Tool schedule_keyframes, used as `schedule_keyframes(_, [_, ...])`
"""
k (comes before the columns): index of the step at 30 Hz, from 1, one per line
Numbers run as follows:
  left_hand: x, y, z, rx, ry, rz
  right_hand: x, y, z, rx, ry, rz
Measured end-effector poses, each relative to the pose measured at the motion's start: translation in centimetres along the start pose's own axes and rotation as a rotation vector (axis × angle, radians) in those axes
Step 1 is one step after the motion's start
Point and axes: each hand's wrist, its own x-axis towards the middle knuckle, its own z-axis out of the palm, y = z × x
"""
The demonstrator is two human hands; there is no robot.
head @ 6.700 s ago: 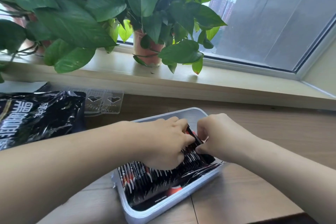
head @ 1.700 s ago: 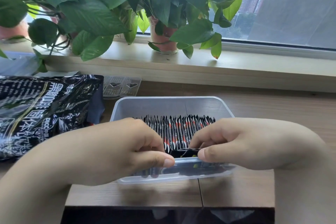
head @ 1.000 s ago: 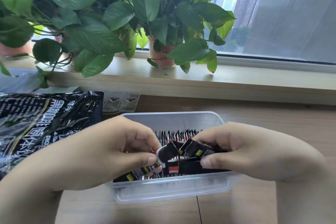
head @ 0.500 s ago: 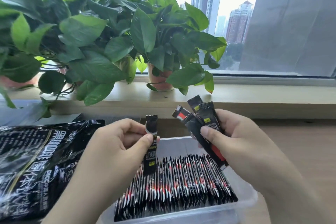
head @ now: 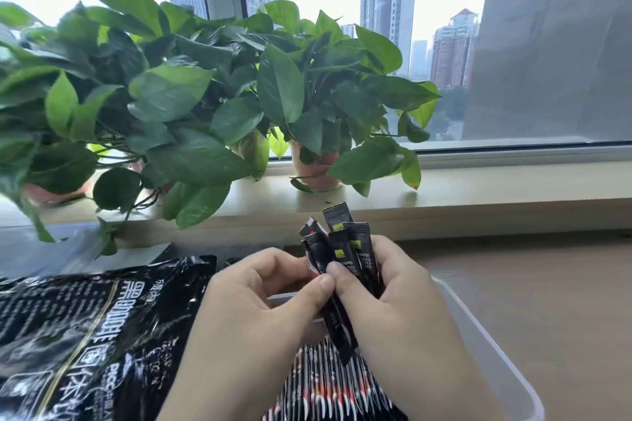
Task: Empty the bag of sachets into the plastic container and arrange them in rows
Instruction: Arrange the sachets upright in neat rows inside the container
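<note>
Leafy windowsill backdrop. Arranging step: right grip clutches slim black foil sachets, left grip pinches one; next, I'd guess, slot them into the row below.

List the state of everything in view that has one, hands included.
Left hand: pinching the loose sachets with thumb and fingers.
Right hand: gripping the same bunch.
Loose sachets: fanned upright, held above the container.
Sachet row: standing on edge, packed side by side in the container.
Plastic container: no lid on, holding the row.
Bag: lying slack, left of the container.
</note>
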Motion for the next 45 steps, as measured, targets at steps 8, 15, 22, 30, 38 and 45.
schedule_keyframes(8, [0.7,-0.7,-0.9,0.084,0.203,0.032,0.1,-0.2,0.1,0.09,0.05,-0.021])
schedule_keyframes(15, [0.7,0.1,-0.7,-0.125,0.152,0.027,0.2,-0.7,-0.1,0.227,-0.121,0.174])
schedule_keyframes(22, [0.4,-0.5,-0.4,-0.17,0.004,0.016,0.1,0.2,0.1,-0.039,-0.138,0.097])
schedule_keyframes(30, [0.8,-0.7,-0.6,-0.177,0.105,0.024,-0.6,-1.1,0.1,-0.548,-0.232,-0.144])
schedule_keyframes(38, [1.1,-0.7,-1.0,-0.196,0.001,0.009,-0.4,-0.8,-0.1,-0.59,-0.394,-0.264])
schedule_keyframes(45, [0.7,-0.6,-0.8,-0.29,0.009,-0.007,0.0,-0.2,-1.0,-0.481,-0.303,-0.315])
